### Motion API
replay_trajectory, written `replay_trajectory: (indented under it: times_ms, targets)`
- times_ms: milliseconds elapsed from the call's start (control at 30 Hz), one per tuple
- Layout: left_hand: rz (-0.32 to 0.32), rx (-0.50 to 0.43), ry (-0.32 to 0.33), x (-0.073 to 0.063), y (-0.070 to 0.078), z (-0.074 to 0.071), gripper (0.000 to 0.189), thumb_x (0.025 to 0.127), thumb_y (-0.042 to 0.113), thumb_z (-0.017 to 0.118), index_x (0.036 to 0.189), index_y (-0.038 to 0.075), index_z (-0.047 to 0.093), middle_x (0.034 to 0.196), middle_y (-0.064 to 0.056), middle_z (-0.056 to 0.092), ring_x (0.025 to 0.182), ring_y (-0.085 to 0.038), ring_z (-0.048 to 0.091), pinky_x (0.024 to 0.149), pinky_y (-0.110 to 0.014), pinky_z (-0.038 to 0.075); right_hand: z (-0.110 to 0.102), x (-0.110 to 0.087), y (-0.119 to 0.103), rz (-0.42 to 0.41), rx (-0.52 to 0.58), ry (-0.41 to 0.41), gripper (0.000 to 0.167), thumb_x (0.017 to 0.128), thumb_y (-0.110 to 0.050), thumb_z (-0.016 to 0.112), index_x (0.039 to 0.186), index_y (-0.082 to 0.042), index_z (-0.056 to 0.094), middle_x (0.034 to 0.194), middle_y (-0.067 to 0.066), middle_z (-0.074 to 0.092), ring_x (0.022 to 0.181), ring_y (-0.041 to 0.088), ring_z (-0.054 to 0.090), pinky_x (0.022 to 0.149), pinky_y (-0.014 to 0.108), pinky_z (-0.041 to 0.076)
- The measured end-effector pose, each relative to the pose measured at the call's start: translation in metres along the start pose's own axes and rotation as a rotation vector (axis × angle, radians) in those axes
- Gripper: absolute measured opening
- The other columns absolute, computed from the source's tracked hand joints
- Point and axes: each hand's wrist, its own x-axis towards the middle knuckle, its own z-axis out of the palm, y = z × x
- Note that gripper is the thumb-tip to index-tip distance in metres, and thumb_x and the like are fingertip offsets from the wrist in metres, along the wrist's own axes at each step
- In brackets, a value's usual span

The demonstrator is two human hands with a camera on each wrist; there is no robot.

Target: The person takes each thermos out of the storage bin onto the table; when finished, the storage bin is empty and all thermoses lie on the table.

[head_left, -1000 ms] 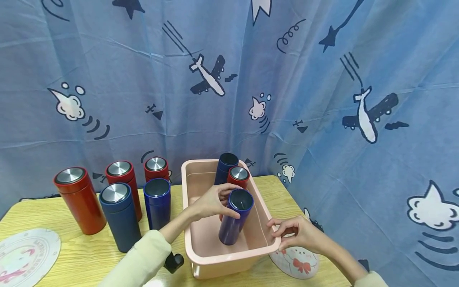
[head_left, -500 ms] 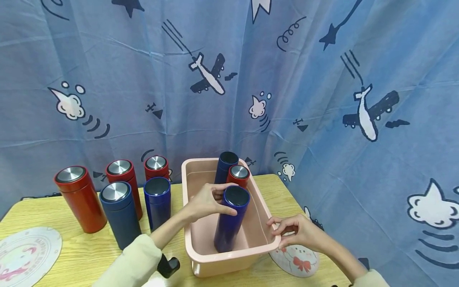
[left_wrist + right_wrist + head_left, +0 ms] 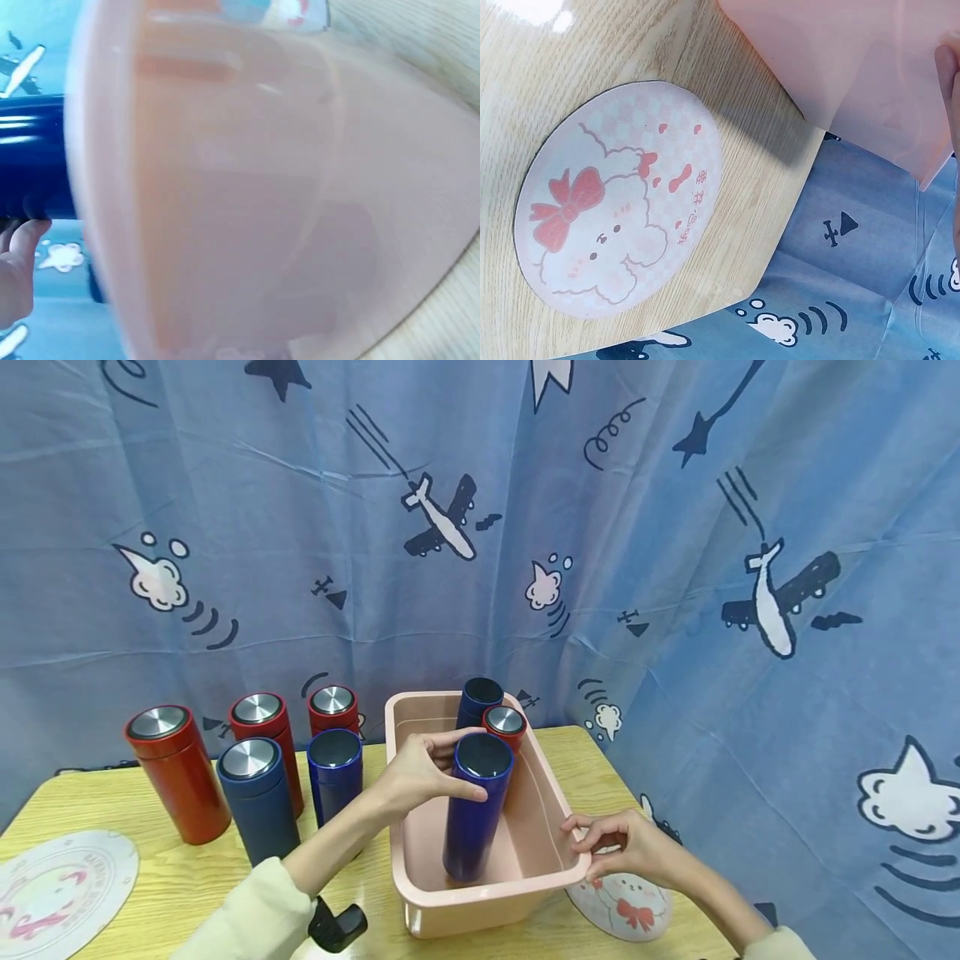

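My left hand (image 3: 426, 777) grips a glossy blue thermos flask (image 3: 476, 810) near its black-topped lid, thumb on the near side. The flask stands nearly upright within the pink plastic bin (image 3: 450, 897); whether its base touches the bin floor I cannot tell. In the left wrist view the blue flask (image 3: 30, 157) sticks out past the bin's rim, with the left fingers (image 3: 26, 240) against it. My right hand (image 3: 626, 847) pinches the bin's rim at the near right corner. Behind the held flask, a red flask (image 3: 506, 727) and a dark blue flask (image 3: 480, 695) stand in the bin.
Left of the bin stand several flasks on the wooden table, among them a red one (image 3: 180, 777), a matte blue one (image 3: 258, 802) and a glossy blue one (image 3: 335, 777). Round mats lie at left (image 3: 63, 893) and right (image 3: 622, 202). A blue curtain (image 3: 300, 568) hangs behind.
My left hand has shifted left and slightly up with the blue flask, which looks larger and more upright. The right hand has kept its hold on the rim.
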Motion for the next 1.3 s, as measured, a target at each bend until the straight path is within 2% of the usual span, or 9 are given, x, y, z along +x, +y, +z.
replay_trajectory:
  times_ms: [133, 367, 567, 733, 833, 967, 1033, 1133, 1300]
  targets:
    - [-0.003, -0.042, -0.001, -0.004, 0.015, 0.001, 0.072, 0.068, -0.006, 0.081, 0.134, 0.003, 0.055, 0.12, -0.016, 0.064, 0.111, -0.025, 0.062, 0.094, -0.033, 0.05, 0.0, -0.001, 0.001, 0.002, -0.014, 0.007, 0.023, 0.079, 0.004, 0.072, 0.098, 0.014, 0.065, 0.122, 0.028, 0.059, 0.119, 0.006, 0.055, 0.08, 0.03, 0.055]
    - [-0.021, -0.07, 0.027, -0.011, 0.036, -0.001, 0.072, 0.07, -0.007, 0.079, 0.136, 0.004, 0.054, 0.122, -0.015, 0.064, 0.113, -0.025, 0.061, 0.096, -0.035, 0.048, -0.001, -0.003, 0.004, -0.005, -0.008, 0.007, 0.023, 0.079, 0.004, 0.072, 0.098, 0.015, 0.064, 0.123, 0.027, 0.058, 0.118, 0.007, 0.055, 0.081, 0.028, 0.055]
    - [-0.048, -0.082, 0.041, -0.015, 0.043, -0.002, 0.071, 0.07, -0.008, 0.079, 0.136, 0.003, 0.053, 0.119, -0.015, 0.065, 0.111, -0.024, 0.062, 0.093, -0.034, 0.05, -0.001, -0.003, 0.004, -0.003, 0.001, 0.005, 0.024, 0.08, 0.003, 0.072, 0.099, 0.015, 0.064, 0.124, 0.023, 0.059, 0.118, 0.007, 0.056, 0.08, 0.028, 0.055]
    - [-0.067, -0.048, 0.057, -0.016, 0.047, -0.004, 0.074, 0.068, -0.008, 0.08, 0.136, 0.004, 0.054, 0.118, -0.013, 0.066, 0.111, -0.022, 0.062, 0.096, -0.035, 0.048, -0.001, -0.002, 0.005, -0.016, 0.009, 0.0, 0.024, 0.079, 0.004, 0.072, 0.099, 0.015, 0.064, 0.125, 0.015, 0.062, 0.118, 0.006, 0.056, 0.081, 0.027, 0.055]
    - [-0.03, 0.031, 0.051, -0.016, 0.049, -0.007, 0.072, 0.068, -0.003, 0.083, 0.134, 0.004, 0.055, 0.118, -0.011, 0.066, 0.111, -0.022, 0.063, 0.096, -0.037, 0.048, -0.001, -0.002, 0.006, -0.026, 0.004, -0.001, 0.023, 0.079, 0.004, 0.072, 0.098, 0.015, 0.064, 0.124, 0.016, 0.062, 0.118, 0.006, 0.056, 0.081, 0.027, 0.054]
    - [0.084, 0.183, 0.028, -0.015, 0.05, -0.014, 0.07, 0.067, 0.004, 0.087, 0.131, 0.002, 0.058, 0.119, -0.011, 0.066, 0.108, -0.023, 0.064, 0.092, -0.036, 0.051, -0.001, -0.002, 0.005, -0.03, -0.008, -0.003, 0.023, 0.079, 0.004, 0.072, 0.098, 0.014, 0.065, 0.123, 0.022, 0.06, 0.118, 0.006, 0.055, 0.081, 0.027, 0.055]
    - [0.137, 0.229, 0.018, -0.015, 0.05, -0.016, 0.07, 0.066, 0.005, 0.087, 0.13, 0.001, 0.058, 0.119, -0.012, 0.066, 0.108, -0.023, 0.065, 0.09, -0.035, 0.051, -0.001, -0.001, 0.005, -0.028, -0.013, -0.002, 0.023, 0.079, 0.003, 0.072, 0.098, 0.014, 0.065, 0.123, 0.024, 0.06, 0.118, 0.006, 0.056, 0.08, 0.027, 0.055]
    - [0.171, 0.24, 0.013, -0.015, 0.05, -0.02, 0.07, 0.065, 0.004, 0.088, 0.128, 0.0, 0.059, 0.123, -0.01, 0.064, 0.107, -0.022, 0.065, 0.088, -0.034, 0.052, -0.001, -0.001, 0.005, -0.026, -0.013, -0.002, 0.023, 0.079, 0.003, 0.072, 0.098, 0.014, 0.065, 0.123, 0.022, 0.061, 0.117, 0.006, 0.056, 0.08, 0.028, 0.055]
    - [0.148, 0.212, 0.031, -0.019, 0.056, -0.024, 0.069, 0.063, 0.003, 0.088, 0.126, 0.003, 0.061, 0.125, -0.005, 0.063, 0.106, -0.018, 0.065, 0.088, -0.033, 0.053, -0.001, -0.001, 0.004, -0.022, 0.001, -0.003, 0.023, 0.079, 0.004, 0.072, 0.099, 0.014, 0.064, 0.124, 0.015, 0.062, 0.117, 0.007, 0.056, 0.08, 0.029, 0.055]
